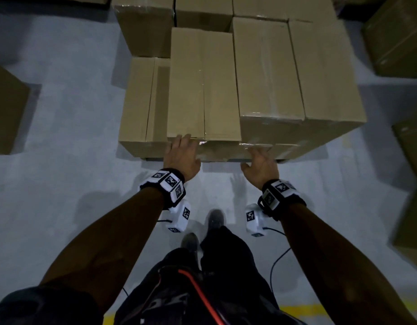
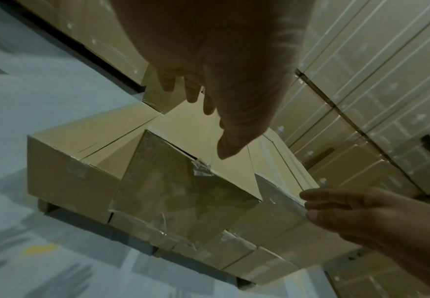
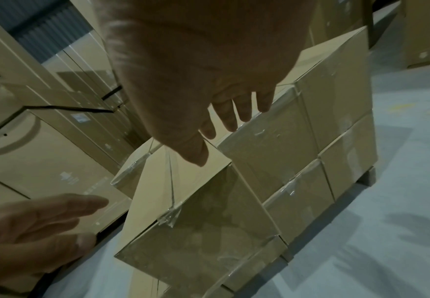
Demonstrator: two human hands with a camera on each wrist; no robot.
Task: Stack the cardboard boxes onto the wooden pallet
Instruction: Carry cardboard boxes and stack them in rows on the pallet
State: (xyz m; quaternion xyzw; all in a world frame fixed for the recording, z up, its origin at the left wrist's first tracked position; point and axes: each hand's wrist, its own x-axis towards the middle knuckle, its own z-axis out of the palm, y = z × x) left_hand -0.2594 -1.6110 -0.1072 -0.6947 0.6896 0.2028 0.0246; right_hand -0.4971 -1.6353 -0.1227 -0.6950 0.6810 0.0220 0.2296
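1. Cardboard fills the scene just beyond both hands: the left hand point(image 1: 182, 152) reaches forward with straight, spread fingers point(image 2: 193, 94) that hold nothing; in the head view the tips lie at the near top edge of the middle box point(image 1: 202, 85), though the left wrist view cannot settle whether they touch it.
2. The right hand point(image 1: 261, 164) is likewise extended, its fingers point(image 3: 244, 108) straight and slightly parted, gripping nothing, close to the near face of the stack below the tall right box point(image 1: 270, 73).
3. The middle box sits in the upper layer, its taped seam running away from the fingers, flush against the tall right box.
4. Left of the left fingers lies a lower box point(image 1: 141, 102), its top below that of the middle box.
5. Beneath the fingers, the bottom-layer boxes rest on the wooden pallet point(image 2: 244, 283), whose blocks stand on the grey floor point(image 1: 62, 118).
6. Beyond the fingers, further boxes point(image 1: 202, 12) continue the stack.
7. Far to either side, other loose cartons point(image 1: 395, 36) stand on the floor.
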